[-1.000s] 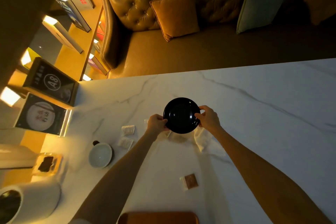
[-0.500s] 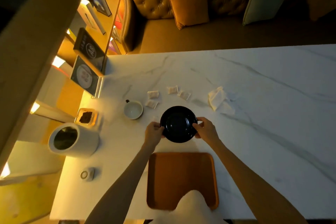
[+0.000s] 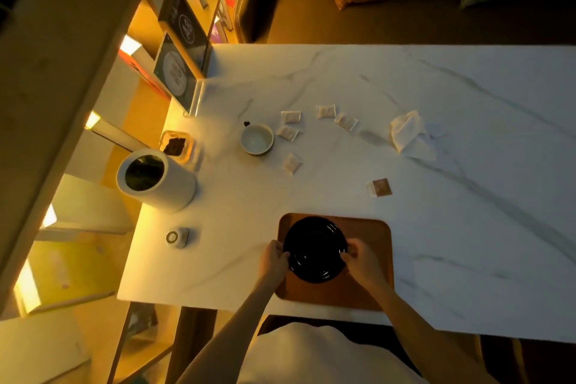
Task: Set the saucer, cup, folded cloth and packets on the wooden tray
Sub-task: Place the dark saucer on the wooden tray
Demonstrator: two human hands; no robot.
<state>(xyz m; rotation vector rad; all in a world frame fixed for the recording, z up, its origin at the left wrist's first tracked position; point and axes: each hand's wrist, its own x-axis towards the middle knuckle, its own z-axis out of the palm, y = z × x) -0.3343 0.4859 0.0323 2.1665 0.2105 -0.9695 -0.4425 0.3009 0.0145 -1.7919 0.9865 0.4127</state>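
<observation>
Two-handed placement of the glossy black round saucer [image 3: 315, 249] over the left half of the rounded rectangular wooden tray [image 3: 371, 290], which lies at the near edge of the white veined marble table [image 3: 467, 227]. The left hand [image 3: 274, 260] and the right hand [image 3: 361, 262] each pinch the saucer's rim with curled fingers, at opposite sides. This keeps the shallow dish level and lets it be centred. Whether the saucer already rests on the wood or hangs just above it cannot be told from this view.

Setting the saucer toward the tray's left probably leaves the bare right half for the cloth and packets. The small white ceramic cup [image 3: 257, 139] stands upright, well apart on the far left, and would logically go onto the saucer next. Five pale square paper packets [image 3: 326, 111] lie scattered near the cup, and one brown-faced packet [image 3: 380, 188] lies between them and the tray. The white cloth [image 3: 408, 134] sits loosely bunched on the far right, so it seems to need folding first. A white cylindrical canister [image 3: 156, 179] stands at the table's left edge.
</observation>
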